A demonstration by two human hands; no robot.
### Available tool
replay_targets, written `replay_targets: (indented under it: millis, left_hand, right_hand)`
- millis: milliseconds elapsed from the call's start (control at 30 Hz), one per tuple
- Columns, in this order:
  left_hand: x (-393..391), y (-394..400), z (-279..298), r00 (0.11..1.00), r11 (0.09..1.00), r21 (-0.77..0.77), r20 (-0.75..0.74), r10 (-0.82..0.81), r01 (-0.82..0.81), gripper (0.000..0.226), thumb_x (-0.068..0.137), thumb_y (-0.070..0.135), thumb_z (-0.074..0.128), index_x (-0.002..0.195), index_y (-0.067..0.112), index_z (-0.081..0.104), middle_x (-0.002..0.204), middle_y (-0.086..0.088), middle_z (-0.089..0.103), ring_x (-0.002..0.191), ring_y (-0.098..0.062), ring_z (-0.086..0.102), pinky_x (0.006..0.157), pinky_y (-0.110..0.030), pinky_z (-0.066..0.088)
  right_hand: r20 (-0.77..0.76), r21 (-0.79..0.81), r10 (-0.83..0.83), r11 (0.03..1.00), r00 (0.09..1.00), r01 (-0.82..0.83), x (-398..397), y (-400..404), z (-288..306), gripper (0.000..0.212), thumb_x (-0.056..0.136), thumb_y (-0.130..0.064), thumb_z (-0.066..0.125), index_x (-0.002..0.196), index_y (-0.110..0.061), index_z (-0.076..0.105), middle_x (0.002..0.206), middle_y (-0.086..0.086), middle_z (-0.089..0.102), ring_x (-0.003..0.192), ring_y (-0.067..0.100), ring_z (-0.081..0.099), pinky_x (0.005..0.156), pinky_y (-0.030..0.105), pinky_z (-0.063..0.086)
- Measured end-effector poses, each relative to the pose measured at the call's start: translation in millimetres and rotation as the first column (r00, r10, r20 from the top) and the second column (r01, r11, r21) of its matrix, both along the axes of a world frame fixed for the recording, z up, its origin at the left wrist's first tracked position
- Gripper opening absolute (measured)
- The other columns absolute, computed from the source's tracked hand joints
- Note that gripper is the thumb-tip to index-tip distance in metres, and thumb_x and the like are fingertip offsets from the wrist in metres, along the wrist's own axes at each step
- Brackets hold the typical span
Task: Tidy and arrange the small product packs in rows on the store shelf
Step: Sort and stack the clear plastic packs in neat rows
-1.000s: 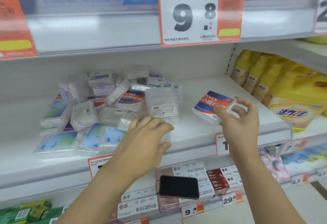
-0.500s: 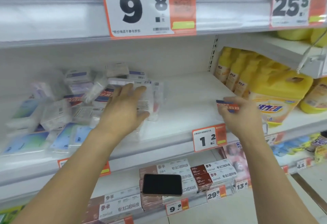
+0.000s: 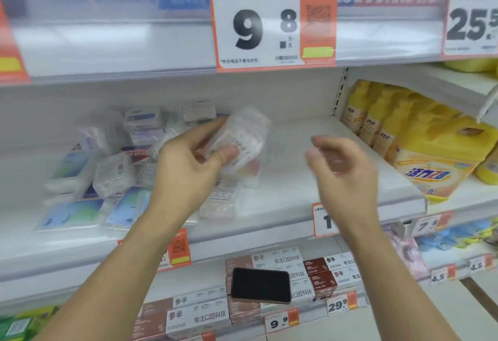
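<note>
Small product packs [image 3: 107,176] lie in a loose heap on the left half of the white shelf [image 3: 293,130], clear boxes mixed with blue-green flat packs. My left hand [image 3: 188,168] is raised over the heap's right edge, holding a clear plastic pack [image 3: 239,136] tilted between thumb and fingers. My right hand [image 3: 345,171] hovers over the bare right part of the shelf, blurred, fingers curled. A reddish patch shows inside its fingers. Whether it holds the red-and-blue pack cannot be told.
Yellow detergent bottles [image 3: 374,125] and a yellow detergent bag [image 3: 436,171] stand at the right. A large 9.8 price sign [image 3: 269,23] hangs from the shelf above. On the shelf below, a black phone [image 3: 260,285] lies on brown-and-white boxes [image 3: 199,316].
My left hand has lifted a clear pack off the heap and turned it upward. My right hand has moved left and up from the shelf's right front, where it held the red-and-blue pack.
</note>
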State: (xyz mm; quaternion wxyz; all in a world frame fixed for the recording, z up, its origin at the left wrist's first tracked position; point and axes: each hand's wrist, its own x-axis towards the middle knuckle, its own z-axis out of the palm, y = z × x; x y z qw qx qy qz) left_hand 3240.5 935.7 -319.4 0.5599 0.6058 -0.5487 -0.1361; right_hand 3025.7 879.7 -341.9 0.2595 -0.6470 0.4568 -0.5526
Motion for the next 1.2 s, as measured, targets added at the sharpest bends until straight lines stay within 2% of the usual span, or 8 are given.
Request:
replay_targets:
  millis: [133,233,333,467,600,767,900,1200]
  left_hand:
    - [4,30,6,0.836,0.951,0.073,-0.500,-0.226,0.301,0.035,0.091,0.035,0.054,0.119,0.016,0.064,0.110,0.001,0.073,0.106,-0.018,0.068,0.091,-0.037,0.055]
    - [24,53,5,0.760,0.927,0.120,-0.614,-0.213,0.356,0.039,0.102,0.027,0.038,0.125,0.008,0.062,0.122,-0.012,0.068,0.117,-0.033,0.060,0.100,-0.052,0.047]
    - [50,70,-1,0.725,0.942,0.063,-0.656,-0.210,0.330,0.047,0.089,0.037,0.051,0.127,0.012,0.061,0.126,-0.016,0.063,0.115,-0.035,0.060,0.087,-0.052,0.053]
    - [80,93,-8,0.890,0.974,0.109,-0.435,-0.135,0.201,0.057,0.081,0.033,0.075,0.132,0.021,0.053,0.126,-0.001,0.064,0.109,-0.020,0.066,0.078,-0.033,0.058]
    - [132,120,-5,0.917,0.975,0.058,-0.331,0.223,-0.216,0.060,0.073,0.033,0.080,0.128,0.032,0.057,0.114,0.011,0.065,0.095,-0.011,0.068,0.077,-0.024,0.056]
    - [219,167,-14,0.661,0.669,0.053,0.232,0.714,-0.741,0.066,0.074,0.030,0.080,0.132,0.037,0.049,0.127,-0.008,0.051,0.106,-0.030,0.056,0.090,-0.043,0.051]
    - [254,185,-27,0.540,0.507,0.211,0.479,0.692,-0.836,0.065,0.074,0.024,0.079,0.132,0.033,0.052,0.131,-0.021,0.046,0.114,-0.043,0.049,0.096,-0.057,0.046]
    - [261,191,-25,0.516,0.391,0.344,0.460,0.723,-0.854,0.070,0.081,0.039,0.072,0.137,0.014,0.039,0.136,-0.029,0.037,0.101,-0.049,0.053,0.087,-0.056,0.047]
  right_hand:
    - [0.341,0.224,0.495,0.783,0.799,-0.581,55,44,1,0.067,0.080,-0.050,0.070,0.139,-0.033,0.044,0.134,-0.014,0.059,0.118,0.007,0.062,0.089,0.032,0.058]
    - [0.461,0.220,0.455,0.774,0.762,-0.594,82,60,0,0.061,0.077,-0.031,0.082,0.131,-0.024,0.053,0.122,-0.004,0.067,0.107,0.021,0.069,0.067,0.045,0.063]
    - [0.188,0.094,0.369,0.916,0.910,-0.391,103,69,-5,0.070,0.066,-0.031,0.091,0.126,-0.036,0.055,0.117,-0.016,0.064,0.110,0.011,0.063,0.075,0.037,0.061]
    - [0.044,-0.015,0.508,0.861,0.860,-0.508,138,82,-10,0.087,0.065,-0.029,0.092,0.139,-0.034,0.046,0.133,-0.010,0.053,0.124,0.013,0.056,0.089,0.034,0.057]
    - [-0.063,-0.057,0.583,0.809,0.810,-0.586,164,87,-16,0.071,0.082,-0.019,0.079,0.141,-0.034,0.042,0.139,-0.016,0.044,0.133,0.009,0.045,0.099,0.029,0.049]
    - [-0.010,-0.044,0.458,0.888,0.889,-0.458,189,80,-26,0.049,0.085,-0.010,0.072,0.118,-0.040,0.051,0.121,-0.016,0.056,0.116,0.011,0.056,0.092,0.041,0.052]
    - [-0.097,-0.072,0.428,0.897,0.898,-0.436,199,75,-31,0.036,0.085,-0.011,0.071,0.114,-0.026,0.057,0.113,-0.013,0.059,0.109,0.009,0.058,0.092,0.034,0.050]
    - [-0.316,-0.190,0.364,0.881,0.876,-0.434,208,69,-31,0.018,0.084,-0.011,0.070,0.101,-0.017,0.066,0.104,-0.005,0.060,0.103,0.008,0.055,0.093,0.017,0.041]
